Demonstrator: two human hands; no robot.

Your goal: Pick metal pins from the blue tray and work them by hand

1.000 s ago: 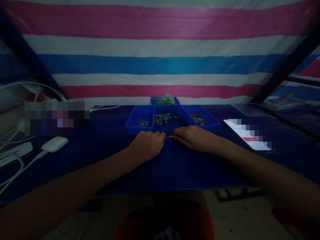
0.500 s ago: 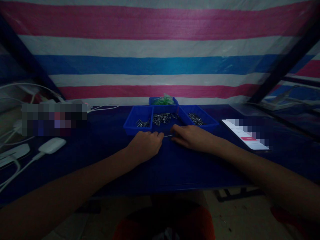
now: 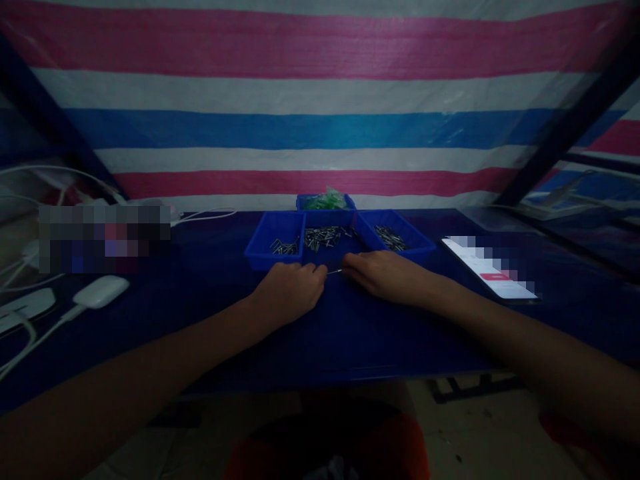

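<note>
A thin metal pin spans the small gap between my hands, just above the blue table. My left hand is closed around its left end, thumb and fingers pressed together. At the other end, the fingertips of my right hand pinch together on the pin, hiding its tip. Just beyond my hands are blue plastic bins. The left bin holds some small metal pins, the middle one has a pile of metal pins, and more pins lie in the right bin.
Behind these, a rear bin holds a green plastic-wrapped bundle. A lit phone lies to the right. White chargers and cables occupy the left side. A striped sheet hangs behind the table.
My right fingers, slightly apart before, have closed together at the pin's right end. My left hand keeps its grip and position. The whole view has shifted very slightly.
</note>
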